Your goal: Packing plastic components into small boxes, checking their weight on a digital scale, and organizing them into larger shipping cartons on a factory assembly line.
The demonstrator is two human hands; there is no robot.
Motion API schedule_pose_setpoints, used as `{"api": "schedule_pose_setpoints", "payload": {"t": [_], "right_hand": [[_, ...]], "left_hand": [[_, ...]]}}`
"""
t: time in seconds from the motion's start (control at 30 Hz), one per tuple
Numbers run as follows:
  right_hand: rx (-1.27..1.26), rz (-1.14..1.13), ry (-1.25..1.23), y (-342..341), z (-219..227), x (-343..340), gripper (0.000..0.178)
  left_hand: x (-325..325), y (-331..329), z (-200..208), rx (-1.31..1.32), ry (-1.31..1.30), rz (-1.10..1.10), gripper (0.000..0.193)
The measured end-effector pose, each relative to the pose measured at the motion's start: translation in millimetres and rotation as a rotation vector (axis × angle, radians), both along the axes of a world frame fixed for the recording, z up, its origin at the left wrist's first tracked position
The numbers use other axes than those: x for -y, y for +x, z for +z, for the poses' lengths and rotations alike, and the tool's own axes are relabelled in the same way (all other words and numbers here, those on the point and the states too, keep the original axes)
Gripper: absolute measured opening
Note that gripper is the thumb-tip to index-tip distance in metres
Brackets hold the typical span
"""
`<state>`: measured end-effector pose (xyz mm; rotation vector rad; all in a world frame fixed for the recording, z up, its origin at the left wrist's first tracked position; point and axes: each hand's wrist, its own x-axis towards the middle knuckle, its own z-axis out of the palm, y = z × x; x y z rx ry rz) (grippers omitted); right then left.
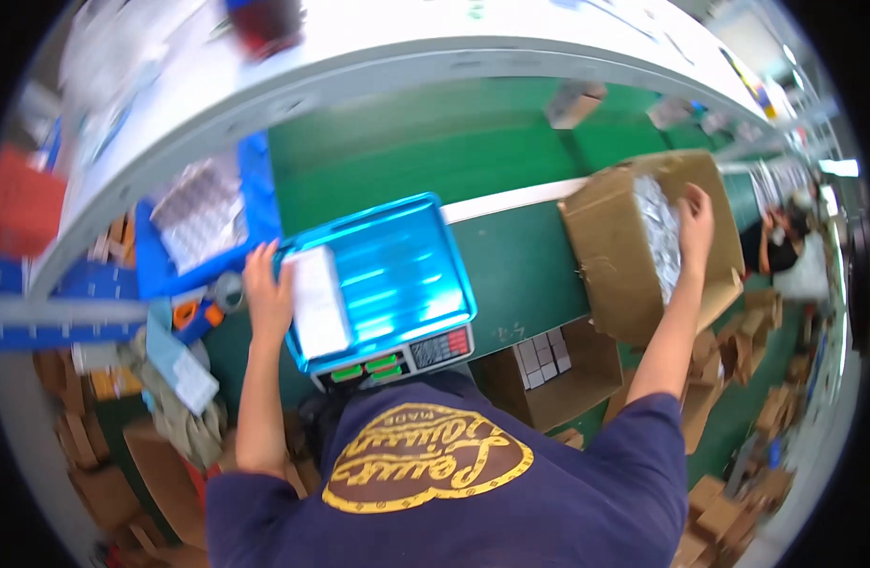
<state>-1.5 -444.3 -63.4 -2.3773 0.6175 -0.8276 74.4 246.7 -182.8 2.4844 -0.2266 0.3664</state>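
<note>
A slim, oblong white box point(318, 303) is laid flat on the shiny blue pan point(397, 260) of a weighing scale, along the pan's left side. Its upper face appears plain and pale, its corners are squared, and it is tilted slightly off the pan's edge line; finer detail is lost to blur. The left hand point(267, 289) is placed at the pan's upper left corner, beside the top end of the box, with thumb and fingers a little parted; whether the box is gripped cannot be told.

The right hand point(696, 227) is reached into an open brown cardboard carton point(600, 256), which is tipped toward the scale on the green table point(515, 270). The carton is filled with silvery, plastic-wrapped packets point(658, 237), crinkled and glossy. The fingers are bent inward over them, and whether a packet is held cannot be made out.

Along the scale's front, green displays point(381, 364) and a dark keypad point(441, 347) are set. To the left, a blue bin point(258, 180) is filled with clear-wrapped goods point(200, 218), and an orange-and-blue tape dispenser point(188, 315) is placed near it. Below the table's edge, small white boxes point(542, 360) are stacked inside another open carton point(586, 374).
</note>
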Motion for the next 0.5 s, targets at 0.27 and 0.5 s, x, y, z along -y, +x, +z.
{"api": "schedule_pose_setpoints", "payload": {"t": [0.27, 0.5], "right_hand": [[-1.099, 0.091, 0.063, -33, -134, 68, 0.052], [-0.873, 0.104, 0.381, -17, -22, 29, 0.041]], "left_hand": [[111, 35, 81, 0.018, -0.124, -0.224, 0.027], [290, 173, 79, -0.657, 0.292, -0.907, 0.042]]}}
